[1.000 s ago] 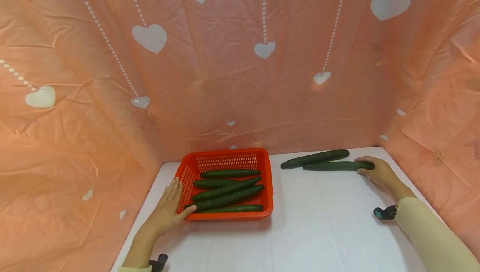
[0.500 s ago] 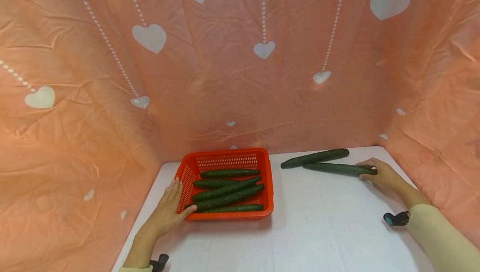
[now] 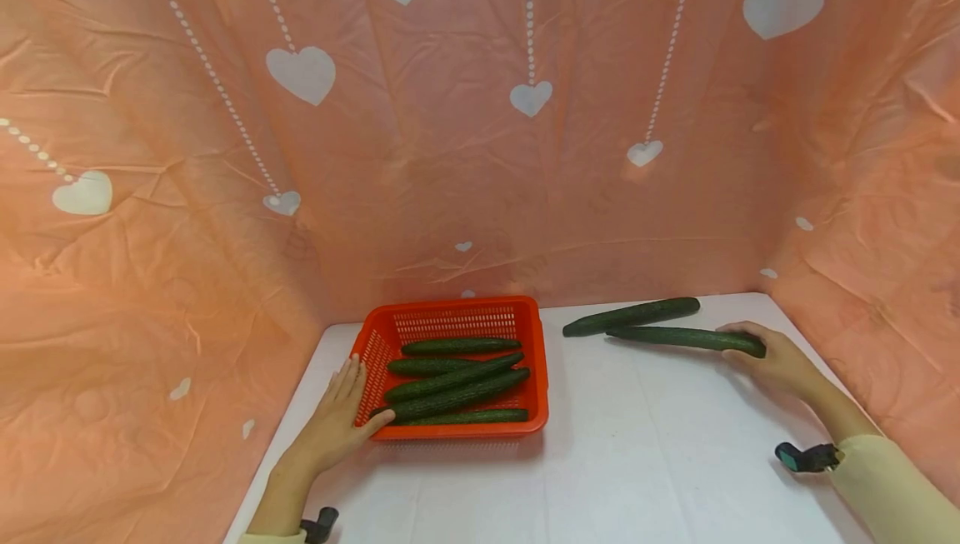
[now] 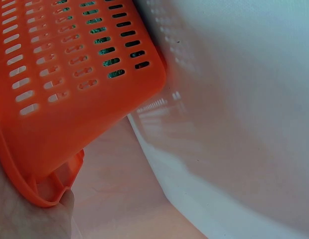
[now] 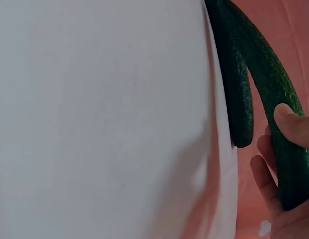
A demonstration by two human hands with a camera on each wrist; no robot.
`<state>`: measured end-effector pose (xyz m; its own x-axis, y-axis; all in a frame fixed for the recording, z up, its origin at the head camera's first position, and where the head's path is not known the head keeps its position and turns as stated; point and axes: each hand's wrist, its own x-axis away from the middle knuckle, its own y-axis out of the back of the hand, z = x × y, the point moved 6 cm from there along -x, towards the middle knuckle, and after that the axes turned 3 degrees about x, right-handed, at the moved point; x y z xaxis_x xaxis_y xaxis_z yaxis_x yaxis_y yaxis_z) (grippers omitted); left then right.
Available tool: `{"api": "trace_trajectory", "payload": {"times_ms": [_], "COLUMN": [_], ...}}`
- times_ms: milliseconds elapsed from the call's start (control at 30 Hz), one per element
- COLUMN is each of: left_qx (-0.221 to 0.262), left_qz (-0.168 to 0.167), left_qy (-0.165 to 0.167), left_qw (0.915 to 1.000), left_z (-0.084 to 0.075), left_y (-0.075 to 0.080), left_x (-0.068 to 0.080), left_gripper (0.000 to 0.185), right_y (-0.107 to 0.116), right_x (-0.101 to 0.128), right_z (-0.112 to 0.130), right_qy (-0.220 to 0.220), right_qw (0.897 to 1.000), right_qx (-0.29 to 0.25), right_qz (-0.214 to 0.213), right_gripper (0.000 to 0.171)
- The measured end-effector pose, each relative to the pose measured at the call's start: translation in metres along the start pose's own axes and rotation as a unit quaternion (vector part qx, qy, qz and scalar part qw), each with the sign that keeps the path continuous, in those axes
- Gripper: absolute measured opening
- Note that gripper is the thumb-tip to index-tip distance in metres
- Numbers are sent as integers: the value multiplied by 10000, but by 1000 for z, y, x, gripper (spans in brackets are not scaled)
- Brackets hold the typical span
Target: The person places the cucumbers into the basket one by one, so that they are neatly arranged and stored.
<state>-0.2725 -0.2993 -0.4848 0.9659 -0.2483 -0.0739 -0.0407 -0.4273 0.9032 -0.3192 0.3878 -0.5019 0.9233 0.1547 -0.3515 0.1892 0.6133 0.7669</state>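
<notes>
1. The right hand is gripping the near cucumber by its right end, fingers curled round it, on the white table.
2. A second cucumber is lying just behind it.
3. The left hand, fingers straight, is pressing against the orange basket, which is holding five cucumbers.

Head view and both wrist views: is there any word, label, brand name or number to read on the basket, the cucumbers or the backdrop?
None: no readable text in any view.
Orange slotted plastic basket: no label or brand showing.
Dark green cucumber in the right hand: no sticker.
Pink wrinkled backdrop cloth: only white hearts and dotted lines.
</notes>
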Motion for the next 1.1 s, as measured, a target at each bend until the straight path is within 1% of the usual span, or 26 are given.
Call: {"api": "trace_trajectory", "payload": {"times_ms": [67,167,300,400,667,867,1100], "left_qx": [18,59,112,112,82,51,48], "left_qz": [17,-12,-35,-13,43,13,23], "left_qy": [18,21,25,50,90,32,33], "left_qw": [10000,10000,9999,9999,9999,10000,10000], "left_z": [0,-1,-1,0,1,-2,-4], "left_y": [0,2,3,2,1,2,3], "left_x": [0,0,2,2,2,2,2], "left_gripper": [109,108,108,108,109,108,108], "right_y": [4,8,9,9,5,-5,-22], "right_x": [2,1,-2,-5,-13,-19,-27], "right_z": [4,11,23,35,71,97,124], "right_qy": [93,69,-117,-168,-10,87,358], "right_qw": [9998,9993,9993,9994,9991,9970,9960], "right_qx": [-103,-261,-321,-307,-418,-703,-762], "right_qz": [-172,-258,-134,-52,66,306,283], "right_gripper": [33,35,36,37,38,40,39]}}
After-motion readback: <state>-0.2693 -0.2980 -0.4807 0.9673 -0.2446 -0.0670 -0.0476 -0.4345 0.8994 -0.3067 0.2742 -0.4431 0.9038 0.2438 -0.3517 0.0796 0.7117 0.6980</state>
